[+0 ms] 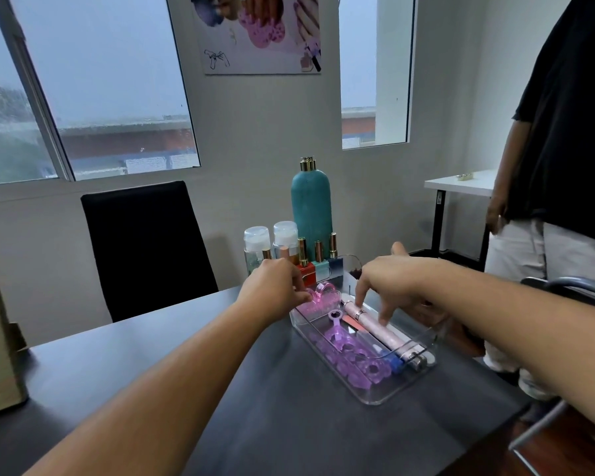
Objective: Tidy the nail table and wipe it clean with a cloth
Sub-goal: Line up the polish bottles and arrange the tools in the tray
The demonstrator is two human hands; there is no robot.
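Table: dark, matte, flat top, runs from the near edge out to the wall. No cloth in view, so by the look of it this is the tidy stage and wiping hasn't started.

Tray: clear hard plastic, rounded corners, sits right of centre on the table, long axis running away from the person. It corrals the small loose kit so the top can be wiped in one pass.

In the tray:
- purple separators: soft, translucent, lobed, piled along the left side
- tube: pale pink, smooth, pen-shaped, metal band, lies lengthwise on the right
- file: thin, flat, just beside the tube

Right hand: above the tray, fingers spread and pointing down, two tips touching the tube. Probably nudging it straight along the wall.

Left hand: at the tray's far-left corner, fingertips pinching a pink separator, glossy and translucent. Seating it or lifting it, can't tell which.

Behind the tray:
- polish bottles: small, gold caps, in a row
- two pump bottles: clear
- teal bottle: tall, matte

They're grouped upright at the far edge, out of the wipe path.

Further back: black chair. A person stands at right.
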